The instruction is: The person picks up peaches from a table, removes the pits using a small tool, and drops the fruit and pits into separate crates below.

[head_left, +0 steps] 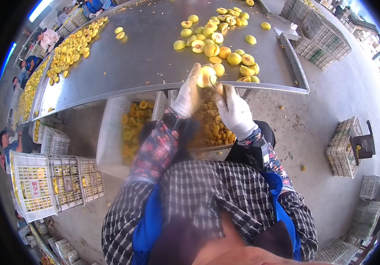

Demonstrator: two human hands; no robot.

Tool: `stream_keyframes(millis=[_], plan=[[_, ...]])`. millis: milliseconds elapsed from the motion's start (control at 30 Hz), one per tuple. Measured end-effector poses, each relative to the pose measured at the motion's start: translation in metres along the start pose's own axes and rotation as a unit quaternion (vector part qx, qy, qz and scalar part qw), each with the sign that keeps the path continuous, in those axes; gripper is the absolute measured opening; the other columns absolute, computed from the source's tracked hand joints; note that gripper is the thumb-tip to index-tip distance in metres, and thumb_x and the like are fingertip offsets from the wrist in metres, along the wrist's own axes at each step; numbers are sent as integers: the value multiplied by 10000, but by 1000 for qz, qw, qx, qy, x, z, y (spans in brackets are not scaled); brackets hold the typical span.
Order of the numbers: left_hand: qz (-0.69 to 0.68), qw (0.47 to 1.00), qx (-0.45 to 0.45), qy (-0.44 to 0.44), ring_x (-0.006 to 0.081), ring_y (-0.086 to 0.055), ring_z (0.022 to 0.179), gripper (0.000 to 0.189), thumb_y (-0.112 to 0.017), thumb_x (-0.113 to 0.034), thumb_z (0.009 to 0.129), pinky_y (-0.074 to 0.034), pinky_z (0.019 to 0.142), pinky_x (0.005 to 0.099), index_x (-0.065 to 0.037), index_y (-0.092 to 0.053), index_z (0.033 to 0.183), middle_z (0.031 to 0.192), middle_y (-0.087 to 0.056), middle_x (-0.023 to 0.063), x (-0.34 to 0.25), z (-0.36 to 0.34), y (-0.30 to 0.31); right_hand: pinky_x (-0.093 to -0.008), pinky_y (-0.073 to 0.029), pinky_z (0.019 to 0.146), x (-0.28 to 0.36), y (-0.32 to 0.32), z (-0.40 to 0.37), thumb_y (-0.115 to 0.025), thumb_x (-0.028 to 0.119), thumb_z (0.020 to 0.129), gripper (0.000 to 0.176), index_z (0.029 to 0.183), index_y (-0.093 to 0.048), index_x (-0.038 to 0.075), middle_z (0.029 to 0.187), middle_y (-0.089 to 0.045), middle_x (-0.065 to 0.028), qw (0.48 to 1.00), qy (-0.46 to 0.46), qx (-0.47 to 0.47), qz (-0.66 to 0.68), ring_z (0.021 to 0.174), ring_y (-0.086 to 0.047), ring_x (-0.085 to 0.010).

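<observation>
My left hand (187, 93), in a white glove, is closed on a yellow-green fruit (206, 77) at the near edge of the metal table (150, 57). A white glove also covers my right hand (235, 109), whose fingers are wrapped round a small tool (214, 84) with a thin curved metal part touching the fruit. The tool's handle is mostly hidden by the fingers. Just beyond my hands lies a pile of whole and halved fruit (210, 44). Below the table edge, a container of cut fruit (212, 126) shows between my forearms.
A white crate of fruit halves (106, 137) stands under the table to the left. Stacked crates (66, 183) are farther left, others (318, 35) at upper right. One crate (342, 150) sits on the right floor. Several people are along the far left, beyond piled halves (73, 51).
</observation>
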State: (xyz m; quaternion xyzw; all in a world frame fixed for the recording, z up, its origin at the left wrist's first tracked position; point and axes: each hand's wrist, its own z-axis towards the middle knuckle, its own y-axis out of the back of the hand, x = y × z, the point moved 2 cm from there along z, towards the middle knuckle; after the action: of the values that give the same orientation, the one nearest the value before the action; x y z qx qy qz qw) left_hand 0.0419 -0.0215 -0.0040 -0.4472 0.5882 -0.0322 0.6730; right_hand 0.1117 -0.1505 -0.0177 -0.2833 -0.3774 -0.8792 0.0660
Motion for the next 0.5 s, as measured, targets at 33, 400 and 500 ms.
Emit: stream_keyframes(millis=[33,400,500], plan=[[2,1000,9,-18,130,-584,746,588,-483,-546,955,-476,647,237,-39,-537,1247,929,-604,35,-1,-4,-5,-428,-420,934,2,-1,3,-578,204,907,243,1103,-532,69,751,-668,-131,1000,5,-4,-12,699,-665,-316],[102,984,16,-145,104,-558,946,507,-376,-446,1032,-453,886,264,-8,-526,1237,988,-592,37,14,-7,13,-496,-413,933,-7,-19,-2,-590,220,903,254,1082,-524,54,697,-657,-94,998,-4,69,-8,607,-652,-278],[81,988,23,-126,114,-564,955,510,-374,-449,1031,-457,894,272,-13,-533,1243,1021,-596,42,12,-6,12,-474,-419,915,-6,-16,0,-589,219,900,271,1091,-516,41,711,-662,-117,996,81,-4,-37,630,-646,-309]])
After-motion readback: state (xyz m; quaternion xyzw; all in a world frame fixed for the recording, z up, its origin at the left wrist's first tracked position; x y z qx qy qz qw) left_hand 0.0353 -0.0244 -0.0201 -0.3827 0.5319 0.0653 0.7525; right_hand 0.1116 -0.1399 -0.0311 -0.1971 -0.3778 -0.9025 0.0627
